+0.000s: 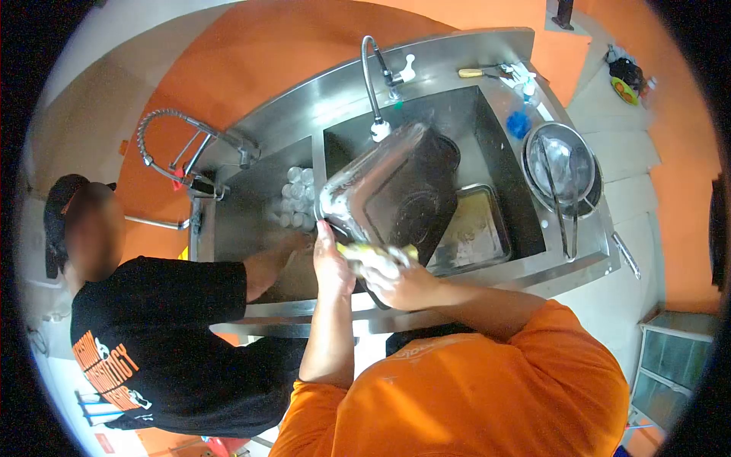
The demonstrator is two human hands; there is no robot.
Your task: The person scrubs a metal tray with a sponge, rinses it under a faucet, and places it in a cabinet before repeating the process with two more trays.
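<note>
A large, dark, deep rectangular pan point(396, 190) is tilted up over the right sink basin, its surface wet and shiny. My left hand point(331, 263) grips the pan's near left edge, thumb pointing up along it. Against the near side of the pan, my right hand point(396, 283) is covered in white foam and closed around a yellow sponge point(354, 251), slightly blurred. Beneath the pan, a shallow metal tray point(487, 221) with cloudy yellowish liquid lies in the basin.
A curved faucet point(369, 68) hangs over the pan. Left, a co-worker in black point(175, 305) reaches into the other basin beside several clear cups point(297, 198). On the right counter are metal strainers point(562, 164), a blue scrubber point(518, 124) and a wooden-handled tool point(472, 73).
</note>
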